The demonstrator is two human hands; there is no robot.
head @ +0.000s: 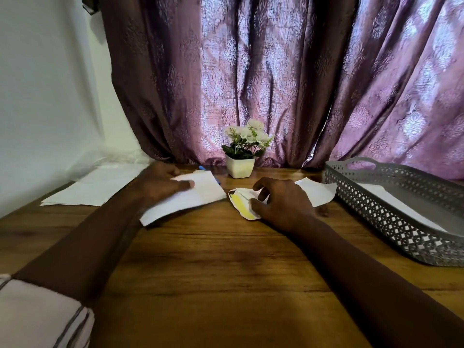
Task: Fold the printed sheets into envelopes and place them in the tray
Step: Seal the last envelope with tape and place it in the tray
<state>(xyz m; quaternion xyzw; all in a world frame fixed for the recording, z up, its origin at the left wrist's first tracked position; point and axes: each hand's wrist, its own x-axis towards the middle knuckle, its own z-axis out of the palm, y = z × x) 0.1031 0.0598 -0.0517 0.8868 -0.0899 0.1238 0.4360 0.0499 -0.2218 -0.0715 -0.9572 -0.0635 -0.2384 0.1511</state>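
Observation:
My left hand holds a white sheet by its far left edge, the sheet lying slightly lifted over the wooden table. My right hand pinches a small folded paper with a yellow strip down on the table. Behind the right hand lies another white sheet. At the right stands the grey perforated tray, with a white paper inside it.
A stack of white sheets lies at the left of the table. A small white pot of white flowers stands at the back centre before a purple curtain. A blue pen peeks out behind the held sheet.

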